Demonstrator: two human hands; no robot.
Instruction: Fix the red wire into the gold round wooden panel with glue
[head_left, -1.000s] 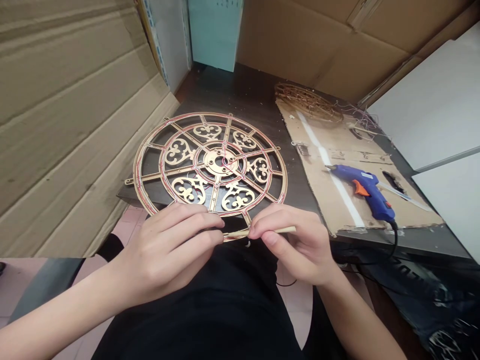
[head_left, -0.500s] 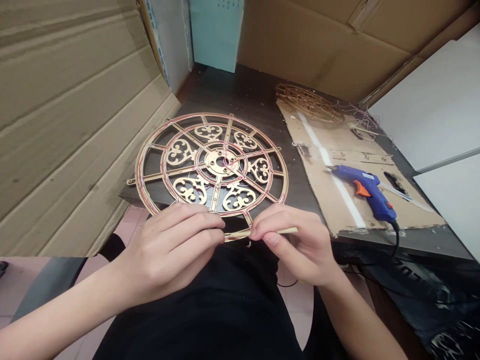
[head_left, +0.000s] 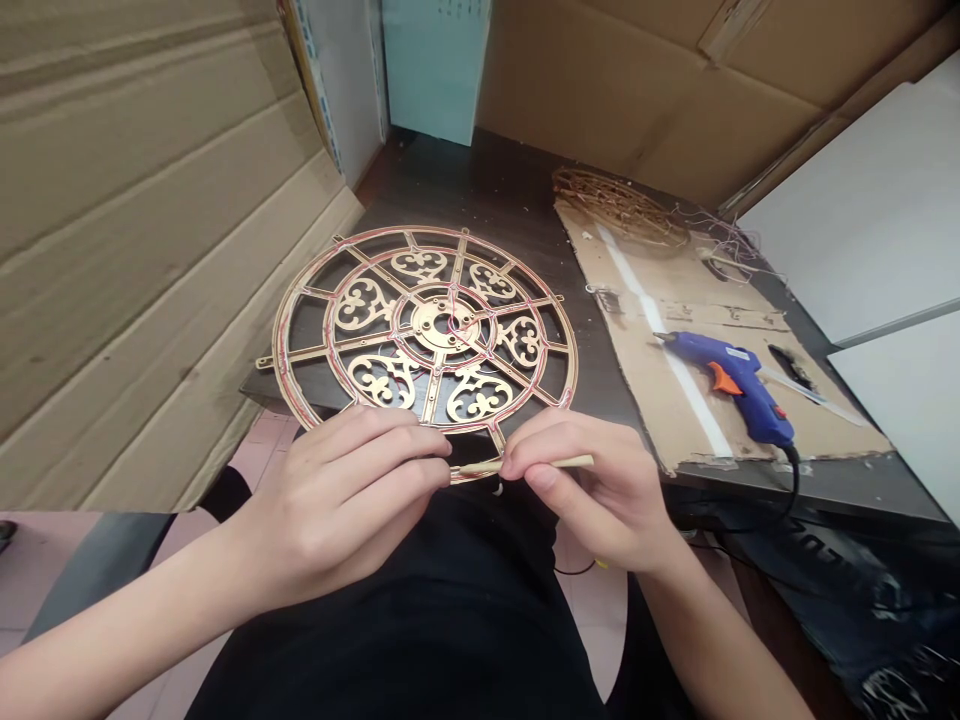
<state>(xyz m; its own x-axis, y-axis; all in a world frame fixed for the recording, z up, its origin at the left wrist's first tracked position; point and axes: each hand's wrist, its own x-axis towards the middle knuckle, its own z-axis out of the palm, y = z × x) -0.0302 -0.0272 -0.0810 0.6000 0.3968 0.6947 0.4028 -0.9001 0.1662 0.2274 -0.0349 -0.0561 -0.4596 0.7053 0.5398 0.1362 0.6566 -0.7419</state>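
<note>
Pinching a stick (head_left: 525, 464) in right hand (head_left: 592, 490) at wheel (head_left: 426, 330) rim; left hand (head_left: 337, 500) pinches the rim. Red wire already laid; near edge unfinished.

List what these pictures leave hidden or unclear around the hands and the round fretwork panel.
- Head view: the left hand covers the fretwork panel's near rim.
- Where the thin stick meets the rim: too small to tell.
- The right hand hides the stick's middle.
- Glue gun cord: drops behind the table edge.

Thin wooden stick (head_left: 559, 462), perhaps level
</note>
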